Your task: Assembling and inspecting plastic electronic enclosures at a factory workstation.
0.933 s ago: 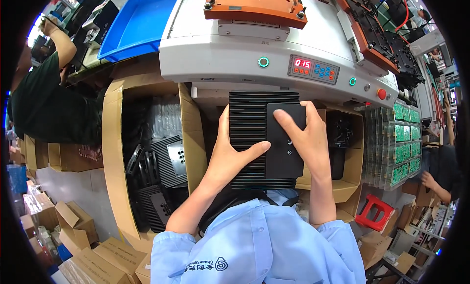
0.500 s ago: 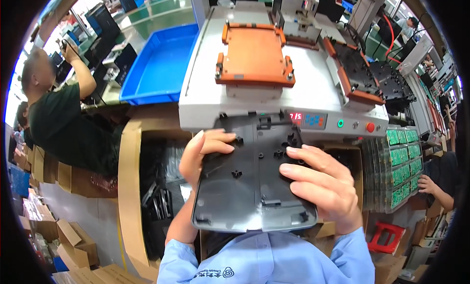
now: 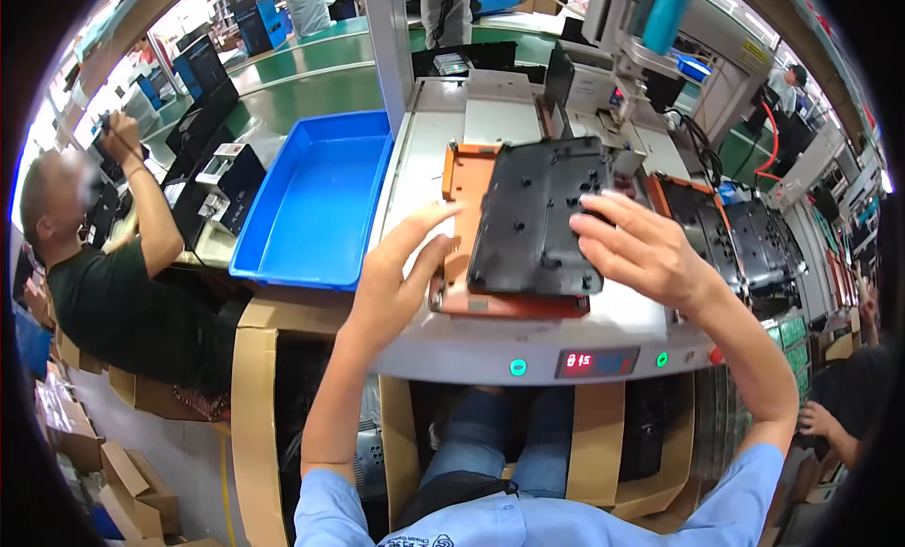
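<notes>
A black plastic cover (image 3: 537, 217), with small bosses and posts on its face, is above the orange fixture (image 3: 468, 305) and lies skewed to the right over it. The fixture's left side shows past the cover. My right hand (image 3: 646, 250) grips the cover's right edge, its fingertips on the face and the thumb out of sight. To the left of the cover, my left hand (image 3: 401, 269) is spread with thumb and fingers apart, holding nothing. Its fingertips are over the fixture's left edge, short of the cover.
A blue tray (image 3: 316, 207) stands left of the white machine (image 3: 452, 344), which has lit buttons. On the right, a second orange fixture (image 3: 665, 193) bears a black cover (image 3: 702, 228). A machine head (image 3: 636, 80) hangs behind. Cardboard boxes (image 3: 256, 424) stand below; co-workers are at both sides.
The cover has moved from in front of my body forward, over the orange fixture. My left hand has let go of it; my right hand still holds it.
</notes>
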Tool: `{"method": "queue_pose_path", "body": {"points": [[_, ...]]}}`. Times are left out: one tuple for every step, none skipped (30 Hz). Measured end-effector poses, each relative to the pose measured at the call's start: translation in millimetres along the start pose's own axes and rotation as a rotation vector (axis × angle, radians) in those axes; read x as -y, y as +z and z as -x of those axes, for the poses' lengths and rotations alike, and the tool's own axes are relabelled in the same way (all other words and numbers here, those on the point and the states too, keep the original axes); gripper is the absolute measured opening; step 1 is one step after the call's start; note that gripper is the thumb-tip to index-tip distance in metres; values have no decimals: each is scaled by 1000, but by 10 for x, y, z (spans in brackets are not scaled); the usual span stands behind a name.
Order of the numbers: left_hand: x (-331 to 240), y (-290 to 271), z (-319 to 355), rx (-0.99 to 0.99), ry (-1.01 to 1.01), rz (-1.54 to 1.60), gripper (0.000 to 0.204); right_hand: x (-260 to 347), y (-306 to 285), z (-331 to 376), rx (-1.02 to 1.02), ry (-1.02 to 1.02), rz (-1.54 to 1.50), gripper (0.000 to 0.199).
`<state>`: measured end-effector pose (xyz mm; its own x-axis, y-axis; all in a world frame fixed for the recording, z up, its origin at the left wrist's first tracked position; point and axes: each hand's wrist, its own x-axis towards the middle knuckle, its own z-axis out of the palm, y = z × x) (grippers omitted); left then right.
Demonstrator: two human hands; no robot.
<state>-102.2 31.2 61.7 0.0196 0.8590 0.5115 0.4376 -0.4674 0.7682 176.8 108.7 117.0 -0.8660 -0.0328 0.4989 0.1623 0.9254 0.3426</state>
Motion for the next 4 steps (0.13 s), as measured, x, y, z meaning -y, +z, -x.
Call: {"method": "queue_pose_path", "body": {"points": [[74,9,-17,31,-26,28,28,-72,50,-31,14,-22,-51,16],[93,12,-44,82,-49,38,28,-120,122,-25,-1,-52,-57,16],[111,25,-80,135,-74,49,28,-156,183,-19,3,-88,-67,16],[150,39,-133,198,5,22,28,-315,257,-24,7,-87,-84,16]]}}
